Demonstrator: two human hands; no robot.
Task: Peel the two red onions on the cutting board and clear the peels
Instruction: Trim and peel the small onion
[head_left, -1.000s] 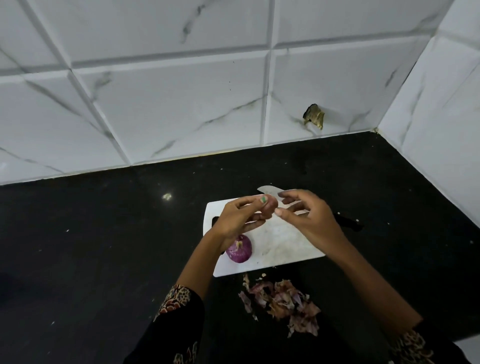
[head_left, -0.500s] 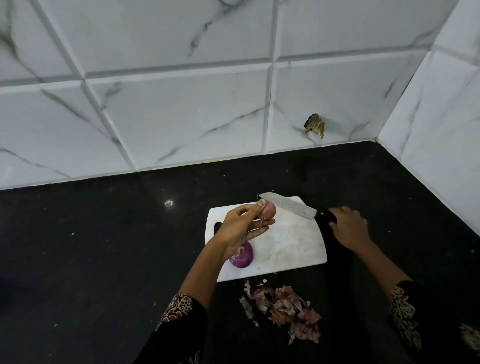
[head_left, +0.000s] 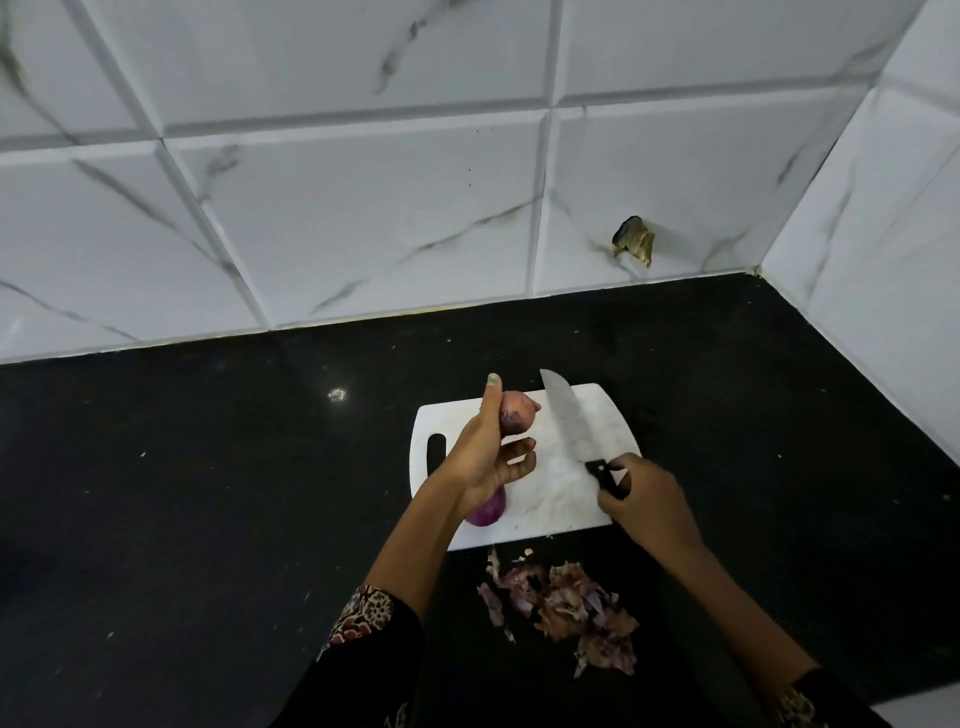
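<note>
My left hand (head_left: 485, 452) holds an unpeeled red onion (head_left: 514, 412) above the far left part of the white cutting board (head_left: 563, 493), thumb along its left side. A second, peeled purple onion (head_left: 487, 512) lies on the board, partly hidden under my left wrist. My right hand (head_left: 644, 501) grips the black handle of a knife (head_left: 569, 421), whose blade points away over the board, just right of the held onion. A heap of dry onion peels (head_left: 563, 605) lies on the black counter in front of the board.
The black counter (head_left: 208, 493) runs to a white marble-tiled wall behind and on the right. A small brownish scrap (head_left: 634, 240) sticks on the back wall tile. My dark patterned sleeves show at the bottom edge.
My right hand left the onion, reached right to the knife, gripped its handle and swung the blade over the board. My left hand keeps holding the unpeeled onion.
</note>
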